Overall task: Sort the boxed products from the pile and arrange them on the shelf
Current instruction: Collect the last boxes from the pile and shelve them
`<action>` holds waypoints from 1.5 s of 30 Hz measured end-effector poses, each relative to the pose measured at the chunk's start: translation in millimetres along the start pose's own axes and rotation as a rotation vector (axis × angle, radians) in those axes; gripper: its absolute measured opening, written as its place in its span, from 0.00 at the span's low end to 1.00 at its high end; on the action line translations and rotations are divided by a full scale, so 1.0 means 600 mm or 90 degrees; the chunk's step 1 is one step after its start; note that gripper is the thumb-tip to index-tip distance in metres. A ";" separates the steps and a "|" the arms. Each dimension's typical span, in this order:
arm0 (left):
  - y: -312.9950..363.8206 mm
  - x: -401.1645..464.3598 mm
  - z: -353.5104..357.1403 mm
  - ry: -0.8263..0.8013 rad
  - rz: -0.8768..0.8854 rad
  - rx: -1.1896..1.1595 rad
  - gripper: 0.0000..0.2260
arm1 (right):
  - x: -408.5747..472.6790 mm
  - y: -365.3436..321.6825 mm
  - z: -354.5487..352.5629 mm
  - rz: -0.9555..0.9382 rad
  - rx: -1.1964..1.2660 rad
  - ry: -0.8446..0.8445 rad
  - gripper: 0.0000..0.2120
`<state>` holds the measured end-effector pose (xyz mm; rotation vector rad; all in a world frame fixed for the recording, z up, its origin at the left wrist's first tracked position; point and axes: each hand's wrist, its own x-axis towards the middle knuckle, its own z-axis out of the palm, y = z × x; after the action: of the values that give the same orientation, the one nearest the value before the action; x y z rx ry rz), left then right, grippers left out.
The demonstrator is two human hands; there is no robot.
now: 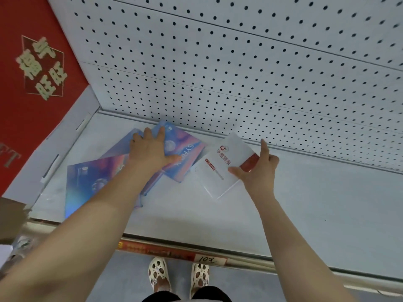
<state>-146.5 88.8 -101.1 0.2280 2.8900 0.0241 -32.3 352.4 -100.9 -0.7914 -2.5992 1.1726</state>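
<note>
On a grey shelf [283, 203], the left hand [150, 149] presses flat, fingers straight, on a blue-purple box [185, 149] near the pegboard back, likely squaring it. The right hand [259, 168] pinches a white box [220, 168] just beside, thumb on top, probably positioning it.

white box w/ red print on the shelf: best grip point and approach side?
Grip the white box across its two long edges near the red end, coming from the right and front. It lies flat, and the blue boxes crowd its left; the right hand is already there.
</note>
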 end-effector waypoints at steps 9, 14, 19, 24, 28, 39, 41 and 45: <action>0.066 -0.102 0.012 0.031 0.036 0.108 0.34 | -0.030 0.000 -0.051 0.056 0.202 0.155 0.45; 0.058 -0.052 0.018 0.036 0.105 0.032 0.44 | -0.044 0.029 -0.031 0.163 0.265 0.059 0.19; 0.051 0.006 -0.002 -0.033 0.162 -0.005 0.42 | -0.066 0.032 -0.050 0.206 0.347 0.098 0.16; 0.058 0.022 -0.034 -0.050 0.196 -0.161 0.18 | -0.106 0.048 -0.089 0.233 0.416 0.155 0.13; 0.088 -0.026 -0.036 -0.046 0.207 -0.293 0.14 | -0.149 0.072 -0.120 0.263 0.438 0.189 0.09; 0.268 -0.260 0.006 -0.127 0.186 -0.808 0.07 | -0.275 0.185 -0.264 0.242 0.351 0.264 0.12; 0.318 -0.300 0.018 -0.137 0.189 -0.836 0.10 | -0.305 0.219 -0.313 0.236 0.348 0.279 0.12; 0.438 -0.386 0.047 -0.155 0.208 -0.889 0.11 | -0.363 0.300 -0.418 0.241 0.323 0.296 0.09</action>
<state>122.5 312.0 -64.2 0.3533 1.9306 1.7624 314.2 494.5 -54.3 -1.2752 -1.7225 1.4436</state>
